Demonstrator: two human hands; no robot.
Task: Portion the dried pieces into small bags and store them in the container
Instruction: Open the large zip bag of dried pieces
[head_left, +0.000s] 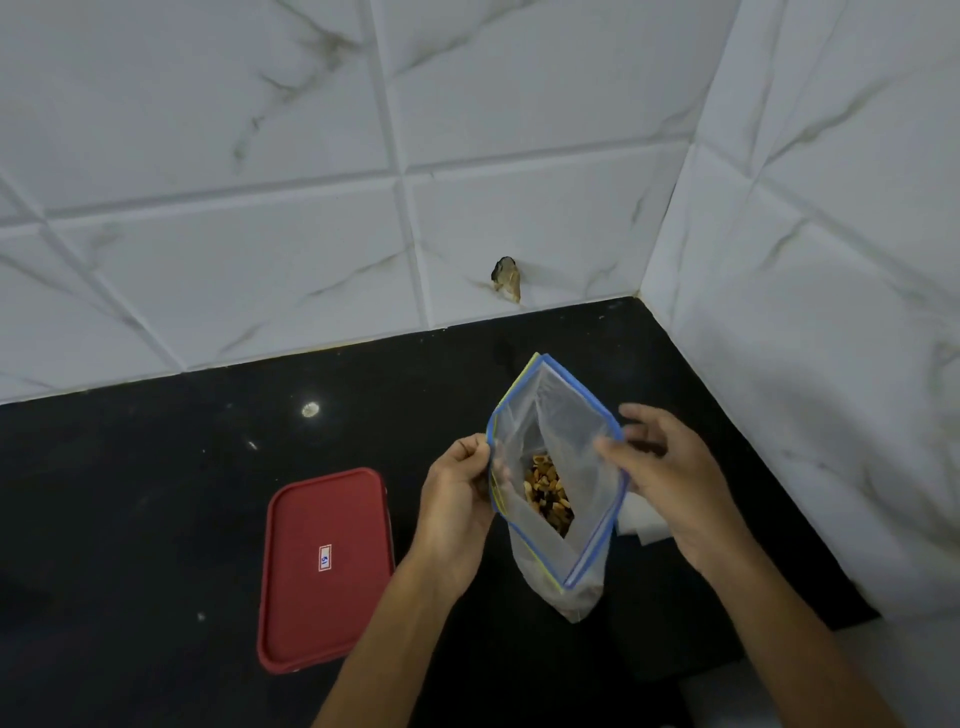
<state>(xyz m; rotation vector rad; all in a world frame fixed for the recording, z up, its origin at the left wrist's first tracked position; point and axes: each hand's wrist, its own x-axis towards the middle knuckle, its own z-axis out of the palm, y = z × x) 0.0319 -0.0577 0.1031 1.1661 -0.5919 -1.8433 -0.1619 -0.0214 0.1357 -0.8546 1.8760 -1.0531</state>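
A clear zip bag (558, 441) with a blue and yellow seal strip stands open above the black counter. Brown and dark dried pieces (548, 491) lie at its bottom. My left hand (457, 488) pinches the left rim of the bag's mouth. My right hand (670, 478) grips the right rim, thumb on the plastic and fingers behind it, so the mouth is spread wide. A red rectangular container lid (324, 569) with a small white label lies flat on the counter, left of my left forearm. The container's body is hidden or out of view.
The black counter (156, 493) ends at a white marble-look tiled wall (260, 234) behind and another wall on the right, forming a corner. White plastic or paper (644, 525) lies under my right hand. A small dark hole (506, 278) marks the back wall.
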